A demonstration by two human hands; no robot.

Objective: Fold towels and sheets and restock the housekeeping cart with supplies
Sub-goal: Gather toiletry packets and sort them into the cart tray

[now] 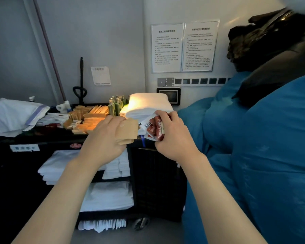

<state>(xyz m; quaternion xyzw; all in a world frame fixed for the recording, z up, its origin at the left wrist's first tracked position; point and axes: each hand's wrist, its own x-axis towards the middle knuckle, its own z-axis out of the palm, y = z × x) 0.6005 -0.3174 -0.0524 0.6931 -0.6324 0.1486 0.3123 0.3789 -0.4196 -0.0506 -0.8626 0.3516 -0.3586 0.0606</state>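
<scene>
My left hand [106,136] grips a small stack of brown paper packets [128,132] above the front edge of the black housekeeping cart [63,138]. Beside it, my right hand [173,134] holds several red and white sachets [152,127]. Both hands hover close together over the cart's top tray, which holds rows of brown packets [93,115] and small green bottles [116,104]. A stack of folded white towels [148,104] sits on the tray just behind my hands.
Folded white linen [113,164] fills the cart's lower shelves. A white cloth with a blue stripe [16,115] lies at the tray's left end. A big blue bag [253,147] bulges at the right with a black bag [264,41] above. Notices [183,47] hang on the wall.
</scene>
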